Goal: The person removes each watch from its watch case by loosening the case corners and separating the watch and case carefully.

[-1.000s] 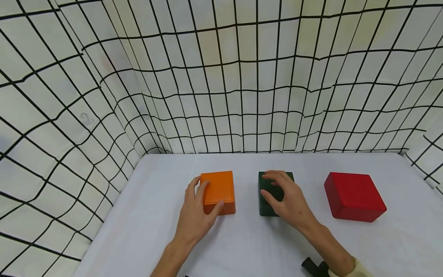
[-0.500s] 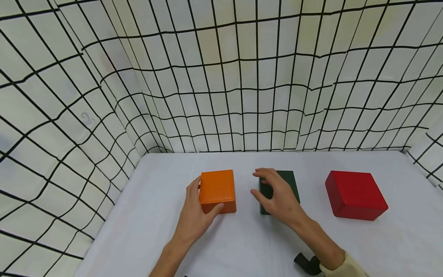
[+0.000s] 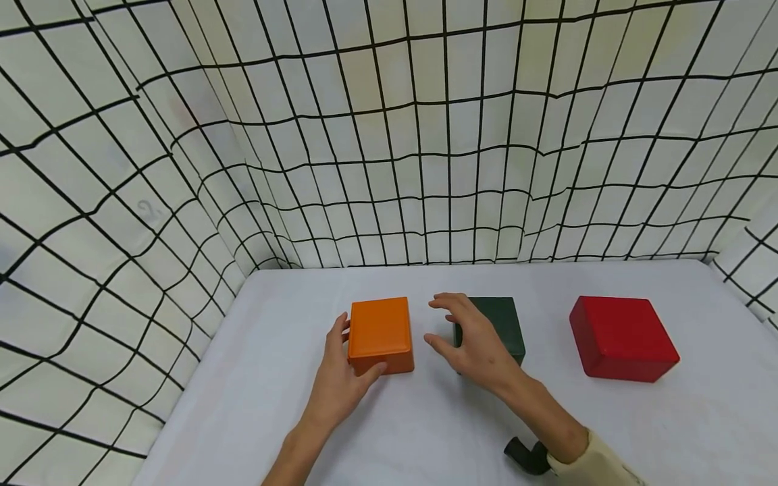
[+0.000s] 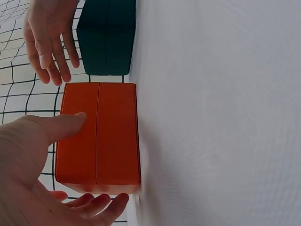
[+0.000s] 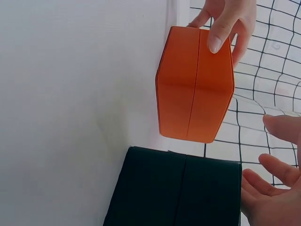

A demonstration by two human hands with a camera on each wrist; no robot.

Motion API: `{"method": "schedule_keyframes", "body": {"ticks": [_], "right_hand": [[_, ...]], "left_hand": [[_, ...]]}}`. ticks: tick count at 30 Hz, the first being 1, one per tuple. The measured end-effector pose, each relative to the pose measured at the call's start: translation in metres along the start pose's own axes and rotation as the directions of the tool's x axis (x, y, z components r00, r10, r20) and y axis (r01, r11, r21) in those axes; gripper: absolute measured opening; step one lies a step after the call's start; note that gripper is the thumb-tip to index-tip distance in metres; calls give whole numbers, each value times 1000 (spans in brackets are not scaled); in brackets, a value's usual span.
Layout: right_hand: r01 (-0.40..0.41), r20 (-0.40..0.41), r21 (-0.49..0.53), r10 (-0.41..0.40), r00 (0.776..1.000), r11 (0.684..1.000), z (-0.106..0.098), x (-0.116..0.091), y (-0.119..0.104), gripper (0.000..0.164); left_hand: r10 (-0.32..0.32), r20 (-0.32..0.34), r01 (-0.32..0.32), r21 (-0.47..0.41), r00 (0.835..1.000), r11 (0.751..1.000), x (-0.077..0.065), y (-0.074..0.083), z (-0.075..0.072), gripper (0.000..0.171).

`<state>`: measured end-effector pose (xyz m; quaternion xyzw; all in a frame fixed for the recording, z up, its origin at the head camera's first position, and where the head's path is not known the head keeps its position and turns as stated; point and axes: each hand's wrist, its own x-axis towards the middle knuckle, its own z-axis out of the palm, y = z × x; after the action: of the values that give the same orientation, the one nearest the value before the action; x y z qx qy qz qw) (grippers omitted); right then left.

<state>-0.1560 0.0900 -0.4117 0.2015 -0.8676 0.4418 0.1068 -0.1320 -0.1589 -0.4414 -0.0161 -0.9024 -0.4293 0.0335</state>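
An orange box (image 3: 380, 331) with a lid seam sits on the white table. My left hand (image 3: 338, 385) holds it at its near left corner: the thumb (image 4: 70, 126) lies on the front face, and the fingers are along the left side. To its right is a dark green box (image 3: 501, 324), partly hidden behind my right hand (image 3: 477, 344). That hand hovers above the green box's left part, fingers loosely bent and holding nothing, thumb and fingertips pointing toward the orange box. In the right wrist view the right hand (image 5: 277, 188) appears beside and above the green box (image 5: 183, 188).
A closed red box (image 3: 626, 337) stands farther right on the white table (image 3: 292, 297). Black netting (image 3: 389, 155) over pale walls borders the back and left side. A black device (image 3: 526, 455) is at the right wrist, near a pale sleeve (image 3: 592, 466).
My right hand has shifted left across the green box, toward the orange one. The left fingers have come off the orange box's top and now lie along its left side. The boxes stay put.
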Motion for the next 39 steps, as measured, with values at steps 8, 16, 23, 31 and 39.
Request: {"method": "schedule_keyframes", "body": {"ticks": [8,16,23,31,39], "right_hand": [[-32,51,56,29,998,998,8,6,-2,56],[-54,85,60,49,995,997,12,11,-4,62],[-106,140,78,94,986,991,14,15,-5,67],[-150,179,50,139,974,987,18,19,-7,71],[-185,217,-15,183,959,983,19,27,-13,77]], "left_hand": [[-19,9,19,-40,1000,999,2,0,1,107],[-34,0,34,-73,999,997,3,-5,0,106],[-19,5,19,-119,1000,993,5,-9,1,106],[-13,-1,12,-117,1000,993,6,-11,-2,108],[0,22,3,-127,1000,992,7,-13,-3,107]]}}
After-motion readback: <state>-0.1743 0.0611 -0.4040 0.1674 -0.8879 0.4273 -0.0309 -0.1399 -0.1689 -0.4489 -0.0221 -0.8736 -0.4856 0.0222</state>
